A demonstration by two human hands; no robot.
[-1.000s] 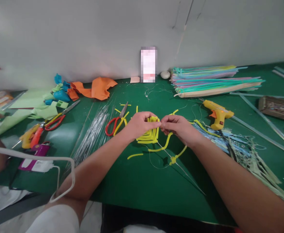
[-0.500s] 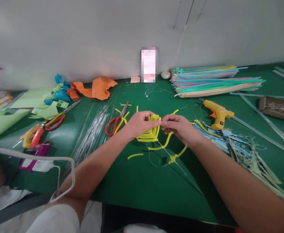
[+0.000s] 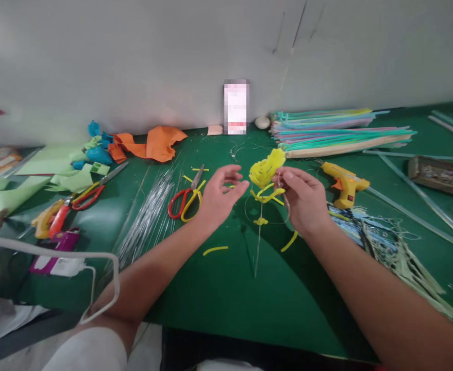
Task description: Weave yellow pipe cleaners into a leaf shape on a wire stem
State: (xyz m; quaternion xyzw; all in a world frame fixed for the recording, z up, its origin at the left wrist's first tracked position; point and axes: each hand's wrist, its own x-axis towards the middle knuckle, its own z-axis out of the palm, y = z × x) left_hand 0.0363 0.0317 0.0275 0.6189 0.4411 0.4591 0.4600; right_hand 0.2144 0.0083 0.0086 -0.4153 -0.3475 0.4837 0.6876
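While the left hand (image 3: 221, 197) hovers beside it, fingers curved and parted, the right hand (image 3: 306, 200) pinches the flower (image 3: 265, 169) at its side, over the table's (image 3: 218, 296) middle, well back from the front edge. I'd guess it's light and soft-petalled; the wire stem (image 3: 257, 250) looks the better hold.

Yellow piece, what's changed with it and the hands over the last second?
The left hand has let go and opened, apart from the yellow piece. The right hand now holds the piece, which has moved up and to the right in the picture. Its wire, slanted before, now hangs nearly straight down. The scissors by the left hand and the phone stayed put.
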